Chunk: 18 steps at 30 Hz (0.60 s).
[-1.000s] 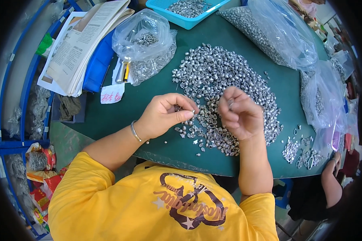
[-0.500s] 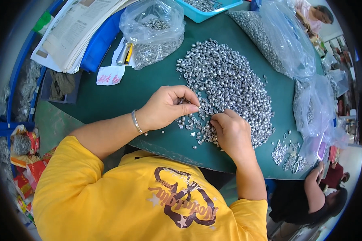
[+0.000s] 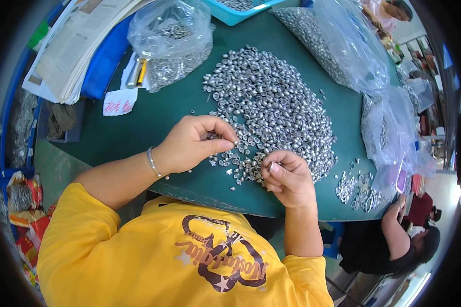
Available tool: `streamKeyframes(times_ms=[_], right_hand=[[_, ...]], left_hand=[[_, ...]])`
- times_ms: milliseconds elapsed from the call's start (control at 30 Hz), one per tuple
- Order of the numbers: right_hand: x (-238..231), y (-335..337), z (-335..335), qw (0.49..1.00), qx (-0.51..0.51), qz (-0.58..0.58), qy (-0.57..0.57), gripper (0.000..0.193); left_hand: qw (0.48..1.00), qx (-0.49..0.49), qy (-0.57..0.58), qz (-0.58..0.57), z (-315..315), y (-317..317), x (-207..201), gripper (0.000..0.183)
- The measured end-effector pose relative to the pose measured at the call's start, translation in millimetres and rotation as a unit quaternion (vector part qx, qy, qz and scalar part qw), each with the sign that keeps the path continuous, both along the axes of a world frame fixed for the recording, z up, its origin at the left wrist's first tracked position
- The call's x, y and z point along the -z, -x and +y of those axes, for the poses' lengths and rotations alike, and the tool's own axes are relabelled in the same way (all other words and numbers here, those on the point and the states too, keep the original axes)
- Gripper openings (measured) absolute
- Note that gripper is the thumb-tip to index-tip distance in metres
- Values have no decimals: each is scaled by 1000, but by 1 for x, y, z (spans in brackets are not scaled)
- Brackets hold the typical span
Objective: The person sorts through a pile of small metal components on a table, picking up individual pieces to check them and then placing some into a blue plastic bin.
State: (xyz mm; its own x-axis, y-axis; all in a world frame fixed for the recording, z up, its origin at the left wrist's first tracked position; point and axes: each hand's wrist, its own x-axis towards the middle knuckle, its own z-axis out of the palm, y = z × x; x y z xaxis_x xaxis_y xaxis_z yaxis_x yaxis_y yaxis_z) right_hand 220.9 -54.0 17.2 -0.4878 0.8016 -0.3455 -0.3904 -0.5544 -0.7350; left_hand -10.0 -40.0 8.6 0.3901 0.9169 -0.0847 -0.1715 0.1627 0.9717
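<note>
A wide heap of small silvery metal caps (image 3: 287, 102), rounded and hollow, covers the middle of the green table (image 3: 153, 128). At its near left edge, my left hand (image 3: 197, 143) is closed in a pinch, thumb against forefinger. A tiny silvery piece (image 3: 235, 144) shows at those fingertips, too small to name. My right hand (image 3: 291, 179) is turned with its fingers curled up, beside the heap's near edge. Between its thumb and forefinger sits one metal cap (image 3: 270, 166). Several loose caps lie on the table between my two hands.
Clear bags of metal parts stand at the back left (image 3: 171, 41) and along the right (image 3: 317, 46). A blue tray (image 3: 235, 15) is at the far edge. Small flat metal pieces (image 3: 358, 192) lie near right. Papers (image 3: 77, 46) are stacked left. A person in black (image 3: 379, 245) sits at right.
My right hand has drawn back from the heap and rolled over, so a cap now shows in its fingers. My left hand keeps its pinch. The whole view has shifted slightly.
</note>
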Motion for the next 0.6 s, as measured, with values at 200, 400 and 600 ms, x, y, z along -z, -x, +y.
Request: streamKeyframes(times_ms=[200,400,600], right_hand=[[10,-22,-10,985,38,163,35,16],[9,-55,-24,975,174,-115,-73,7],[5,-10,-22,693,78,-580,-422,10]], left_hand=[[999,12,29,2,0,2,8,11],[999,26,34,-31,0,-4,8,9],[1000,21,13,0,0,-2,4,8]])
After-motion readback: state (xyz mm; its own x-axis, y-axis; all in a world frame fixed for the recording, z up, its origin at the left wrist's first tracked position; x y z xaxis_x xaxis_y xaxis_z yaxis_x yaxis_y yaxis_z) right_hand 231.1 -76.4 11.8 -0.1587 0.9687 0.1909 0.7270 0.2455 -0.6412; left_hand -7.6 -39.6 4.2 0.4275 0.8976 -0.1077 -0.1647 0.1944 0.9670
